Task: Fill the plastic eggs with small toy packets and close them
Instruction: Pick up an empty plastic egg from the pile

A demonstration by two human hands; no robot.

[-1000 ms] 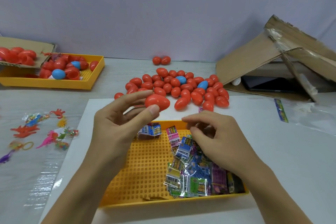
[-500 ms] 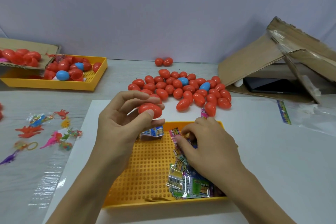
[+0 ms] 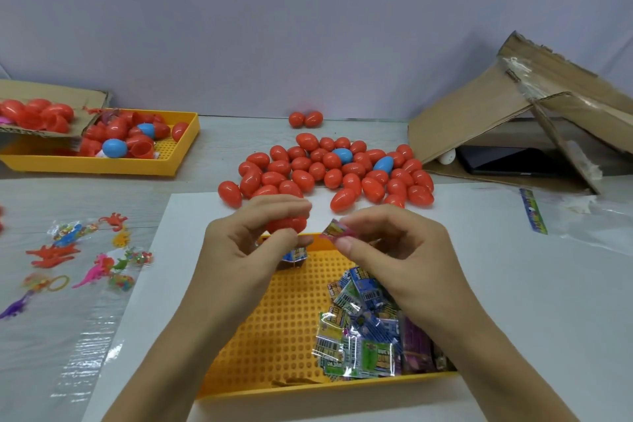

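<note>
My left hand (image 3: 251, 243) grips a red plastic egg (image 3: 289, 224) above the far edge of the yellow perforated tray (image 3: 274, 336). My right hand (image 3: 394, 250) pinches a small pink toy packet (image 3: 334, 229) close to the egg. A heap of toy packets (image 3: 363, 329) lies in the tray's right half, and one more packet (image 3: 294, 255) sits under my left hand. A pile of closed red eggs (image 3: 325, 175), with two blue ones among them, lies beyond the tray.
A second yellow tray (image 3: 164, 161) with eggs stands far left, partly under cardboard (image 3: 51, 92). Small plastic dinosaur toys (image 3: 82, 257) lie on clear film at left. A torn cardboard box (image 3: 513, 106) leans at right over a dark tablet (image 3: 507, 161). Two eggs (image 3: 305, 119) sit by the wall.
My right hand has lifted out of the packet heap with a pink packet and brought it up to the egg. My left hand has lowered the egg slightly toward the tray.
</note>
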